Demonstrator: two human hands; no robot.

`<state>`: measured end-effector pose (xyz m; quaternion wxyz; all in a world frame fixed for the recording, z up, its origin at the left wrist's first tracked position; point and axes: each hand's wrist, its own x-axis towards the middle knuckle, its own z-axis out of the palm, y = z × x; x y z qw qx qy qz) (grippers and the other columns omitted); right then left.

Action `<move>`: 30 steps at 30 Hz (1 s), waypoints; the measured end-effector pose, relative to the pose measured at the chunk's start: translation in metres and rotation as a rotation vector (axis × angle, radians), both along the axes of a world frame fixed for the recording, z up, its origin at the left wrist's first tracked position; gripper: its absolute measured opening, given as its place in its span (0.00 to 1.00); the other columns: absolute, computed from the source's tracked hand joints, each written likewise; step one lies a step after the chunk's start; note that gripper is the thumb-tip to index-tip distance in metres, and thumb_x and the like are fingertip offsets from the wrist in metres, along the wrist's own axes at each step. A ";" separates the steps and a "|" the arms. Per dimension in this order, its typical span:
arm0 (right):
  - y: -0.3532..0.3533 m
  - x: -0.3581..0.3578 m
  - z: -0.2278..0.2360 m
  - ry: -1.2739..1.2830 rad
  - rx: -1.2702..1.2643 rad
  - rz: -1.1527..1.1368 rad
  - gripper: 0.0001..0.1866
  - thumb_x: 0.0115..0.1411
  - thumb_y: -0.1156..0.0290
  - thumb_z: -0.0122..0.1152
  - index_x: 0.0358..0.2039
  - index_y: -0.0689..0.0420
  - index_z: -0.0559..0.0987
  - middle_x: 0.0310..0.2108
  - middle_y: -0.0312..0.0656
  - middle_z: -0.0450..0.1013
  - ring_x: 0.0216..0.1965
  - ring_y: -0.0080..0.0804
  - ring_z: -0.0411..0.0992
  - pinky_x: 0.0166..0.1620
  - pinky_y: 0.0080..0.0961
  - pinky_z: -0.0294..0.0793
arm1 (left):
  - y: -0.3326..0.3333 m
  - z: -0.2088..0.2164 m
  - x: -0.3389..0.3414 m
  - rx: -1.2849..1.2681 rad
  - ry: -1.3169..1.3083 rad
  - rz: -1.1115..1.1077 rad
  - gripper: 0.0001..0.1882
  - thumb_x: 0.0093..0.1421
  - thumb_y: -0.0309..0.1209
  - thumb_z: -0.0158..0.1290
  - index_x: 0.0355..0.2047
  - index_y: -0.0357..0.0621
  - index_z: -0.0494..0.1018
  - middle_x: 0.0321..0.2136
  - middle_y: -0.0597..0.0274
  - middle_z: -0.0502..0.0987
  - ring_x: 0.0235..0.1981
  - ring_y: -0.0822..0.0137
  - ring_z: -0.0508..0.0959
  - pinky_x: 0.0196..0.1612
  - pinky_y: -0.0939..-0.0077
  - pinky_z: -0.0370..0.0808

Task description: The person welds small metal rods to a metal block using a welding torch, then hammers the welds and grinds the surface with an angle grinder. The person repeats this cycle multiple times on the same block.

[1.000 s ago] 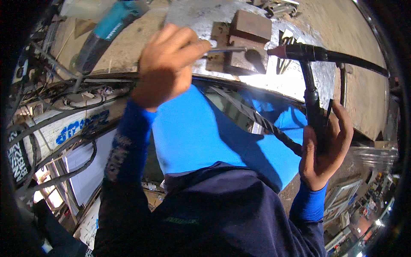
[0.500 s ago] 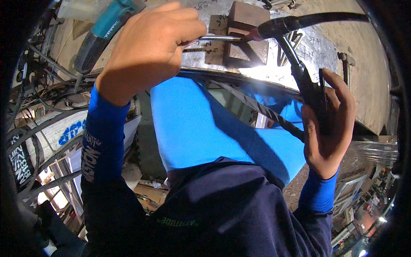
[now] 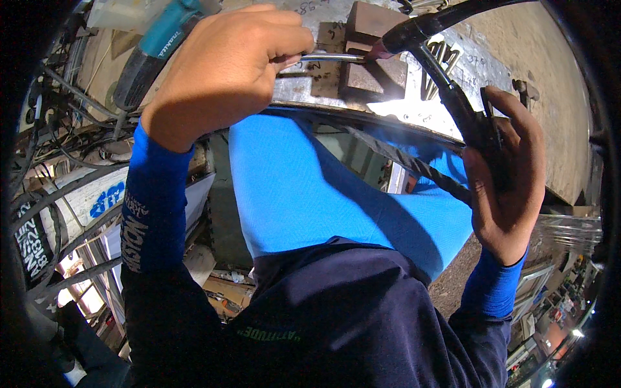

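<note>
My left hand [image 3: 226, 71] is closed, its fingers pinching a thin shiny metal rod [image 3: 333, 58]. The rod's far end lies between two brown metal blocks [image 3: 372, 26]. Wrapped around the black handle of a TIG welding torch [image 3: 462, 107], my right hand [image 3: 508, 174] has its index finger on the torch's lever. The torch's pinkish nozzle [image 3: 377, 52] points left at the rod's end, close above the blocks. Whether nozzle and rod touch, I cannot tell. Beneath the blocks is a silvery metal plate [image 3: 310, 90] with handwritten marks.
A teal and black power tool [image 3: 155, 55] lies left of my left hand. Several bent metal rods [image 3: 442, 68] rest right of the blocks, and a hammer [image 3: 525, 94] lies beyond. Cables [image 3: 71, 174] tangle at the left. A black torch hose [image 3: 433, 178] crosses over my blue-clad legs.
My right hand has shifted slightly right, and the torch has tilted, its back end rising toward the top of the view. My left hand and the rod stay nearly in place.
</note>
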<state>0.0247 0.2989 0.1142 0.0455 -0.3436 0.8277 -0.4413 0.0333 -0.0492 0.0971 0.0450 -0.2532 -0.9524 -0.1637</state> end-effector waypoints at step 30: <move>-0.001 0.019 -0.027 0.190 -0.018 -0.137 0.30 0.61 0.88 0.65 0.63 0.64 0.73 0.61 0.53 0.76 0.63 0.43 0.75 0.67 0.35 0.70 | 0.002 -0.003 0.002 0.015 -0.025 0.045 0.03 0.61 0.23 0.54 0.36 0.38 0.76 0.31 0.51 0.74 0.39 0.46 0.77 0.42 0.56 0.73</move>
